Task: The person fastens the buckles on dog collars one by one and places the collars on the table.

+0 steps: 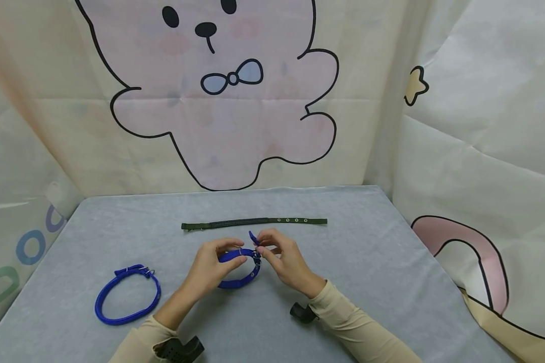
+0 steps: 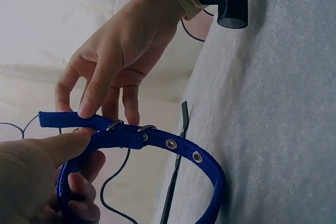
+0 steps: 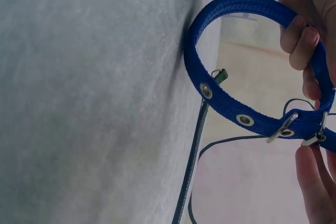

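- The left hand (image 1: 215, 261) is holding a blue collar (image 1: 240, 284), its grip curling round the band.
- The right hand (image 1: 288, 259) is pinching the same collar's strap end near the metal buckle (image 2: 114, 125), its grip closing narrowly on the webbing.
- This collar is forming a loop between the two hands, over the middle of the counter (image 1: 368, 242); the strap's tip is sticking out past the buckle, and metal eyelets (image 2: 171, 144) are showing along the band.
- A second blue collar (image 1: 118, 321) is lying in a loop on the counter, left of the hands.
- A dark green strap (image 1: 254, 221) is stretching nearly straight from left to right on the far side, beyond the hands.
- Beige sleeves (image 1: 351, 325) are covering both forearms.
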The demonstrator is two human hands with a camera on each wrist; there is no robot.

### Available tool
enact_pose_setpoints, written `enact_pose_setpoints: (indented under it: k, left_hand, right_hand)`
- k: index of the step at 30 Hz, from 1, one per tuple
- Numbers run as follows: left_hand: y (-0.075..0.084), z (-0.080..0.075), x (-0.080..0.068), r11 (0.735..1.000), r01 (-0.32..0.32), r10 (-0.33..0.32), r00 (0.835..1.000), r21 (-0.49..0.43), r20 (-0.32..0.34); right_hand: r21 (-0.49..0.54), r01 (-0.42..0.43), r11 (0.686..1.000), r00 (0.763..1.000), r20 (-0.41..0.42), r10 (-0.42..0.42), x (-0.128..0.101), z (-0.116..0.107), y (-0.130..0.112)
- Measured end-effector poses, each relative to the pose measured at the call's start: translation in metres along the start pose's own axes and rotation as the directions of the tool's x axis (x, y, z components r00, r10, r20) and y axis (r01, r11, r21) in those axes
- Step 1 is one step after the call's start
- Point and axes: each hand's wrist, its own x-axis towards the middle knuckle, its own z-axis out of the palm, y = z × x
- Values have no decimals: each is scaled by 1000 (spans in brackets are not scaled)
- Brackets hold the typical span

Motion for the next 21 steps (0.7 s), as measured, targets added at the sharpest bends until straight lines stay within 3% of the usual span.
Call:
enact_pose_setpoints:
  k: [21]
  left_hand:
    - [-2, -1, 1, 1000, 1, -1, 1000, -12, -16]
  right_hand:
    - [13, 54, 998, 997, 63, -55, -1, 2, 5]
